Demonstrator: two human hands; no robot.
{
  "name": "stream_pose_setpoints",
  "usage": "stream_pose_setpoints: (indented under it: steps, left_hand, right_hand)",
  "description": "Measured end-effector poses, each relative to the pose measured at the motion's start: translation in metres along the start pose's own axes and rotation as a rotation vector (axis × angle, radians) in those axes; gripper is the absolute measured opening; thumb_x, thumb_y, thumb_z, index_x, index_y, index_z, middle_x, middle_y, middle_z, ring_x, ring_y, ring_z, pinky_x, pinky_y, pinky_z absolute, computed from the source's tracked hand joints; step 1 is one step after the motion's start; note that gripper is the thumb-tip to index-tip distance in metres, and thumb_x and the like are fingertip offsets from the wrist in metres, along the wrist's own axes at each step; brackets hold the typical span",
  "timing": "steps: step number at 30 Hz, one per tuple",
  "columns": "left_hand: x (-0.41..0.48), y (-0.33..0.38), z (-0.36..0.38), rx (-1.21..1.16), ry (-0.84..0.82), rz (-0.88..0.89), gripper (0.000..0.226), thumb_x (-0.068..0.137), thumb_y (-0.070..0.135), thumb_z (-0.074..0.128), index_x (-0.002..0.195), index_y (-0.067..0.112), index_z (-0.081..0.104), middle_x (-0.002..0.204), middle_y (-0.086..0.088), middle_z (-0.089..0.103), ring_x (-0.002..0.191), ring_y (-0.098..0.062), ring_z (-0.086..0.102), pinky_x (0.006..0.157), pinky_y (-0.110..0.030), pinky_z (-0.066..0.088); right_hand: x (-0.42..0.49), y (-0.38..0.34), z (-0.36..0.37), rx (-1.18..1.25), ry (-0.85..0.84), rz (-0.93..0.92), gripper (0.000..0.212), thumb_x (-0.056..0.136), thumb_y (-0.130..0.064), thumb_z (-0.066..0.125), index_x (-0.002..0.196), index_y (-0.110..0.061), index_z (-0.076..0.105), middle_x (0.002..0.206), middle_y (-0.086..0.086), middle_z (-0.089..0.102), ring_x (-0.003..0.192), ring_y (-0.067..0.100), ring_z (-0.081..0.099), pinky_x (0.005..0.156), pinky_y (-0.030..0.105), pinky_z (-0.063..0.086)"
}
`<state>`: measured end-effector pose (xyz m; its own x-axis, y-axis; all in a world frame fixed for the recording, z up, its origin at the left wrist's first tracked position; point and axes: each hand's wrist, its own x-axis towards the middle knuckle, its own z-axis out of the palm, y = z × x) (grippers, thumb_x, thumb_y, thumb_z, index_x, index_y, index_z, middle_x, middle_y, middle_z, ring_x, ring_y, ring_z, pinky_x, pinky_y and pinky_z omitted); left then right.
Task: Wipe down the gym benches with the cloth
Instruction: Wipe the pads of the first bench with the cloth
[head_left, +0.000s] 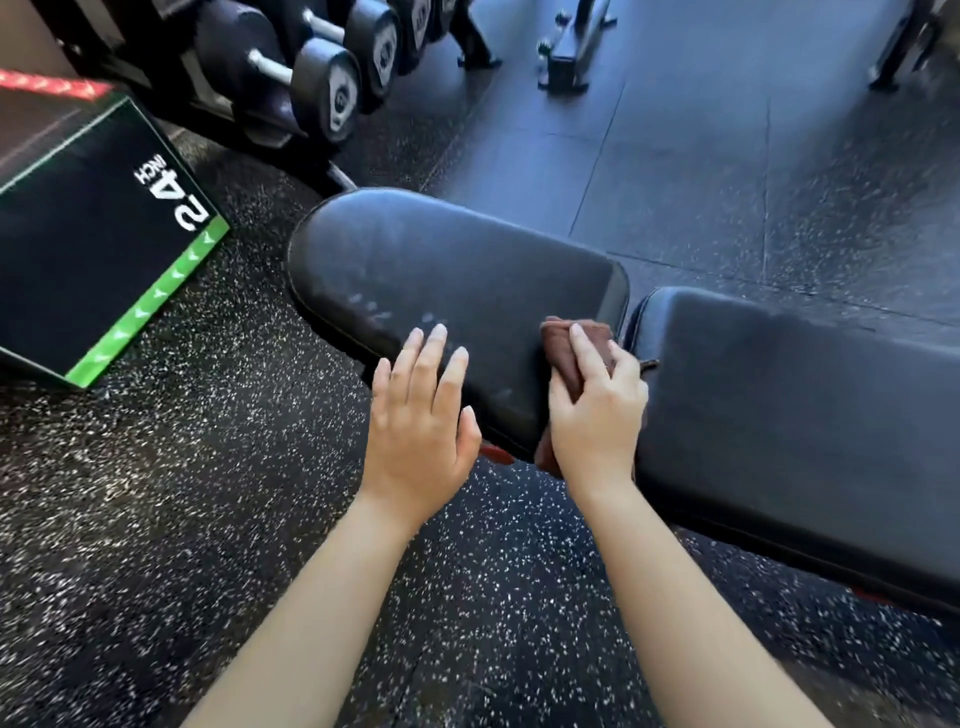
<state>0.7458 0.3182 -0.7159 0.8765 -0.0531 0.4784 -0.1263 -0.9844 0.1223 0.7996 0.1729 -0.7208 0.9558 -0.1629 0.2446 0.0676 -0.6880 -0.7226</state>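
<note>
Bench (582, 291): black, padded, two pads end to end with a narrow gap between.
Seat pad (447, 275): short, rounded left end, faint smudges on top.
Back pad (810, 415): longer, right of the seat pad.
Cloth (563, 345): brown, bunched, on the seat pad's near right corner, draped over its edge, gripped by the right hand (597, 415).

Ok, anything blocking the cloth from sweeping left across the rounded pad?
Only the left hand, open over the near edge of the rounded pad, left of the cloth that the right hand grips. Farther back nothing visible lies on the pad.
</note>
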Motion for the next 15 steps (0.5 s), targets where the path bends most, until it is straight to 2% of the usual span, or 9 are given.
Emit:
stream_pose_setpoints:
  steps: [4,8,15]
  left_hand:
    - [0.006,-0.015,-0.027,-0.023,-0.036,-0.081,0.047,0.085,0.022,0.041,0.129,0.005,0.043,0.14,-0.021,0.044,0.133,-0.034,0.033,0.105,-0.053,0.024]
    - [0.007,-0.043,-0.049,-0.013,-0.071,-0.144,0.047,0.085,0.022,0.04,0.128,0.002,0.045,0.139,-0.022,0.045,0.131,-0.035,0.033,0.104,-0.055,0.027]
    - [0.01,-0.088,-0.088,-0.01,-0.188,-0.146,0.048,0.085,0.023,0.039,0.128,0.003,0.044,0.139,-0.021,0.045,0.132,-0.033,0.032,0.103,-0.056,0.029]
  right_hand:
    - [0.0,-0.021,0.01,-0.076,0.015,0.052,0.044,0.072,-0.011,0.069,0.116,-0.013,0.066,0.117,0.031,0.055,0.089,0.051,0.051,0.082,0.051,0.045]
    - [-0.002,-0.061,0.032,-0.168,-0.041,-0.044,0.047,0.064,-0.013,0.069,0.111,-0.014,0.069,0.108,0.03,0.059,0.079,0.049,0.053,0.071,0.05,0.049]
    - [0.006,-0.124,0.074,-0.161,-0.057,0.056,0.051,0.059,-0.007,0.072,0.109,-0.015,0.07,0.11,0.029,0.06,0.076,0.048,0.053,0.061,0.048,0.051]
